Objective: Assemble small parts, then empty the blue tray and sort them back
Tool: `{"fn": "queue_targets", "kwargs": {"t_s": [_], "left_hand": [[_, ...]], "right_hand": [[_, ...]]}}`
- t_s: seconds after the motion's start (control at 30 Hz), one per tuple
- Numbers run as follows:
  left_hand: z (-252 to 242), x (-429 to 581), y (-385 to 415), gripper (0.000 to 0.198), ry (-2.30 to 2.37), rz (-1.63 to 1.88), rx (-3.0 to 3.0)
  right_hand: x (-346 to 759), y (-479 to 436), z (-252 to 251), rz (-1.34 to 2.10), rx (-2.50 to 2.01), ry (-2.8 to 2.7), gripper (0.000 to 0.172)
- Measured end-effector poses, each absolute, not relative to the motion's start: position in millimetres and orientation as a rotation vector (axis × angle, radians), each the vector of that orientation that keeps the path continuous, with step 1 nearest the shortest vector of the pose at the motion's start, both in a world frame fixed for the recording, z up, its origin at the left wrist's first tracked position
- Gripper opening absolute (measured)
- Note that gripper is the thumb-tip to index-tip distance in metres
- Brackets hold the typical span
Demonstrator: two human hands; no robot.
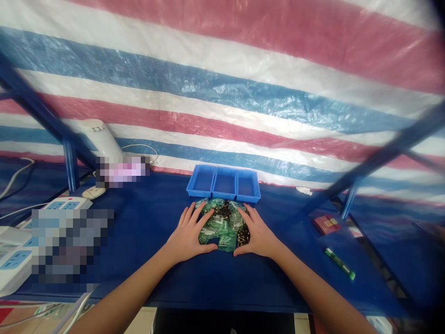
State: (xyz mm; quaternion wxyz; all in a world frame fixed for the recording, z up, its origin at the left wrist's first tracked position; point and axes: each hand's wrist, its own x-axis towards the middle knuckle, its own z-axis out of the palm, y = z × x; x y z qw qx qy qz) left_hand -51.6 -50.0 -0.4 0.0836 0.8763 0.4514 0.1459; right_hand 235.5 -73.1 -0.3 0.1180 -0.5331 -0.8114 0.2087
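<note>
A heap of small clear bags with greenish parts and loose dark screws [222, 221] lies on the blue table [146, 218]. My left hand [189, 234] rests on the heap's left side, fingers spread and flat. On the heap's right side my right hand [256, 234] does the same, fingers apart. The two thumbs point toward each other at the heap's near edge. Just behind the heap stands a blue tray with three compartments [224, 184].
White power strips [67, 203] and cables sit at the left, with a white lamp base [100, 137] behind. A green marker [340, 263] and a small red box [326, 224] lie at the right. Blue frame posts [71, 167] rise on both sides. A striped tarp hangs behind.
</note>
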Motion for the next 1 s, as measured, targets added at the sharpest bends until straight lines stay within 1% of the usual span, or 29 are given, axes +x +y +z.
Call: {"fn": "queue_targets", "kwargs": {"t_s": [0.07,0.23,0.37,0.43,0.5,0.57,0.6,0.63,0.7,0.73,0.77,0.8,0.87,0.93,0.97,1.0], "left_hand": [[0,-52,-50,0.092,1.339,0.452,2.616],[-1,-51,-50,0.083,1.343,0.478,2.603],[-1,-52,-52,0.071,1.372,0.517,2.557],[1,-55,-52,0.073,1.374,0.537,2.516],[4,-61,-50,0.081,1.366,0.548,2.469],[5,-69,-41,0.082,1.446,0.639,2.422],[4,-73,-35,0.076,1.524,0.696,2.394],[3,-76,-27,0.067,1.62,0.74,2.355],[-1,-80,-12,0.052,1.784,0.743,2.27],[-2,-80,-5,0.05,1.822,0.712,2.252],[-4,-79,1,0.049,1.84,0.696,2.251],[-5,-78,6,0.048,1.837,0.685,2.249],[-6,-74,10,0.048,1.811,0.668,2.248],[-5,-70,12,0.049,1.785,0.657,2.246],[-5,-69,12,0.049,1.775,0.653,2.247],[-4,-68,12,0.049,1.765,0.652,2.249]], "right_hand": [[230,-69,0,0.609,-1.542,-2.371,0.128],[222,-61,1,0.56,-1.466,-2.365,0.115],[218,-54,1,0.533,-1.462,-2.38,0.11],[217,-55,1,0.477,-1.475,-2.385,0.109],[218,-60,3,0.394,-1.493,-2.37,0.109],[221,-67,5,0.349,-1.503,-2.348,0.108],[223,-71,7,0.356,-1.499,-2.335,0.105],[225,-74,8,0.374,-1.493,-2.317,0.098],[230,-74,9,0.36,-1.482,-2.247,0.073],[232,-70,9,0.305,-1.495,-2.19,0.06],[234,-65,8,0.217,-1.523,-2.119,0.051],[236,-58,8,0.121,-1.574,-2.022,0.047],[240,-41,5,0.002,-1.694,-1.807,0.047],[242,-24,2,0.035,-1.68,-1.797,0.051],[242,-17,0,0.056,-1.655,-1.83,0.049],[242,-11,-2,0.052,-1.642,-1.845,0.043]]}}
